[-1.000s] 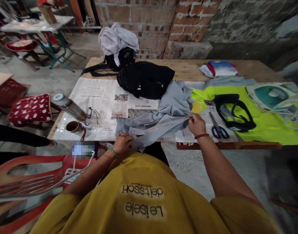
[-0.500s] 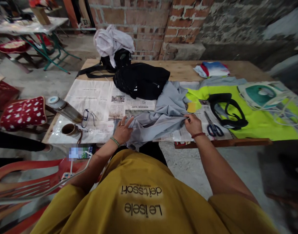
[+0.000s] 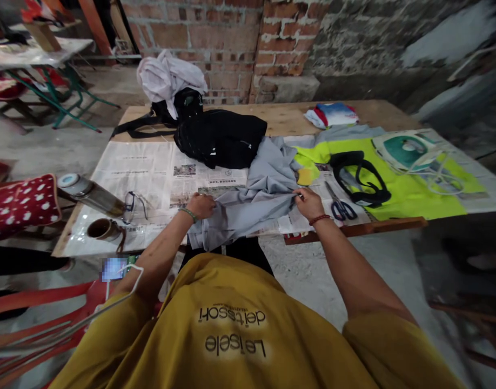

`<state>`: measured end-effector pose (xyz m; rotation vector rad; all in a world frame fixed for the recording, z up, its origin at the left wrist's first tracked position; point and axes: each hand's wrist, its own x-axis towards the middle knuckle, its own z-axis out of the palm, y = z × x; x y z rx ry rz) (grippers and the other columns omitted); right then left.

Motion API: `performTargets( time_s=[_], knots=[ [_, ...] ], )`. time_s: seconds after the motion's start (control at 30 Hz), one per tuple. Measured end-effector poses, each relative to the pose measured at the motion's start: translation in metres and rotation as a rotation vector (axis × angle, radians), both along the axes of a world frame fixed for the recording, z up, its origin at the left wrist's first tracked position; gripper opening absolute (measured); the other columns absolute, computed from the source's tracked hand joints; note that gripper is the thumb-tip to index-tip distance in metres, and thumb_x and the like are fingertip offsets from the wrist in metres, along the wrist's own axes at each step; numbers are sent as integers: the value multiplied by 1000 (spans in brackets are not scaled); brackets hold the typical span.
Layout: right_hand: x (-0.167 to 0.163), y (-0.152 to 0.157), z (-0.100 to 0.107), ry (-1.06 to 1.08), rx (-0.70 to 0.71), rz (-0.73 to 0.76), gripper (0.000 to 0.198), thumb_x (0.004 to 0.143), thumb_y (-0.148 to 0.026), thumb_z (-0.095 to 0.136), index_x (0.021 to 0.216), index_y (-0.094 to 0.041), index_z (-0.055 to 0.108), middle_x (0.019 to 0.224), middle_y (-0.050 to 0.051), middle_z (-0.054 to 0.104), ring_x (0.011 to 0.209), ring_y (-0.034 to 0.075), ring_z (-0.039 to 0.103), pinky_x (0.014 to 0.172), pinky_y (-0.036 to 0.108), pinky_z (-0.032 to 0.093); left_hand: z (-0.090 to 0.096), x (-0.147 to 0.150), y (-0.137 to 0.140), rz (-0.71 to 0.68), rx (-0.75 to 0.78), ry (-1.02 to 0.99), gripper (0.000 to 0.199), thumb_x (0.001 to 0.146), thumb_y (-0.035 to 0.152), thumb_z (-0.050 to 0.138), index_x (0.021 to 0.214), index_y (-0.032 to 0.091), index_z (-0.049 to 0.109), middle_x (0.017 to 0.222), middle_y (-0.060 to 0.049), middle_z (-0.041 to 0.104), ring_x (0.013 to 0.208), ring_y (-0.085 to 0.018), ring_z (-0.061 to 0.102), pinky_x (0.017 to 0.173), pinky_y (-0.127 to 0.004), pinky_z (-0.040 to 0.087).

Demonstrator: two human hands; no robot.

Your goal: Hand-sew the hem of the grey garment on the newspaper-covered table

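Grey cloth: a soft garment lies rumpled on newspaper at the near edge of the desk, between the two hands; its near hem hangs just over the edge toward the person's lap.
Left hand: the left hand rests closed on the cloth's left end, fingers curled into the fabric.
Right hand: the right hand pinches a fold at the cloth's right end, thumb and fingers together on it.
Hands apart: the two hands are well apart, with the cloth stretched loosely between them.
Weight: it looks light; thin fabric that drapes and creases freely.
Stiffness: limp, no shape of its own; any part left unheld will likely sag or bunch.
Slip: the weave looks smooth, so it may slide over the newspaper and drag the sheets along.
Fragility: not breakable; the risk is wrinkling or snagging, not damage.
Where to hold: probably best at seams, hems or corners, one hand at each end, kept taut.
Near the cloth: a black bag touches its far side; a yellow-green cloth lies to the right.
Right of the hand: scissors lie just beside the right hand, with a black strap beyond them.
Further right: an iron sits on the yellow-green cloth.
Left side: glasses, a flask and a cup stand apart from the cloth.
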<state>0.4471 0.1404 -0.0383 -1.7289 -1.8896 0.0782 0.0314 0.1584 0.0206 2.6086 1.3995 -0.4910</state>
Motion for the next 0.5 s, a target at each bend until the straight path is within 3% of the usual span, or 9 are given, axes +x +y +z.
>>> performTargets(
  time_s=[0.07, 0.13, 0.23, 0.3, 0.4, 0.5],
  knots=[
    [-1, 15, 9, -12, -9, 6, 18, 77, -17, 55, 86, -21, 71, 95, 10, 75, 94, 27, 68, 88, 41, 55, 15, -14, 9, 110, 91, -49, 22, 86, 21, 54, 93, 17, 74, 115, -13, 72, 110, -30, 66, 98, -45, 44],
    [-5, 36, 23, -14, 20, 0, 18, 78, -18, 56, 87, -21, 71, 93, 9, 75, 92, 27, 68, 87, 41, 55, 34, -25, 20, 282, 275, -154, 21, 87, 21, 54, 94, 15, 72, 111, -14, 72, 108, -30, 66, 100, -48, 41],
    [-21, 64, 50, 12, 156, -19, 18, 81, -20, 55, 90, -20, 71, 95, 10, 74, 94, 27, 67, 89, 41, 54, 59, -38, 31, 519, 623, -428, 19, 88, 21, 54, 96, 16, 70, 115, -13, 71, 114, -31, 62, 108, -52, 33],
    [-32, 68, 64, 46, 258, -17, 19, 83, -20, 54, 92, -20, 70, 96, 10, 74, 96, 26, 67, 90, 40, 53, 64, -46, 29, 576, 807, -613, 17, 90, 22, 54, 97, 18, 69, 122, -12, 70, 119, -31, 59, 112, -53, 28],
    [-45, 50, 67, 84, 302, 27, 20, 81, -19, 53, 91, -21, 70, 94, 9, 73, 92, 24, 66, 87, 37, 53, 47, -62, 9, 548, 870, -741, 14, 86, 21, 55, 90, 19, 68, 118, -10, 71, 116, -29, 59, 113, -50, 28],
    [-49, 13, 48, 96, 211, 82, 17, 77, -19, 55, 86, -21, 69, 86, 7, 70, 81, 22, 63, 79, 34, 53, 8, -82, -25, 503, 692, -721, 10, 79, 20, 57, 80, 20, 67, 104, -7, 74, 107, -26, 63, 111, -46, 33]
  ],
)
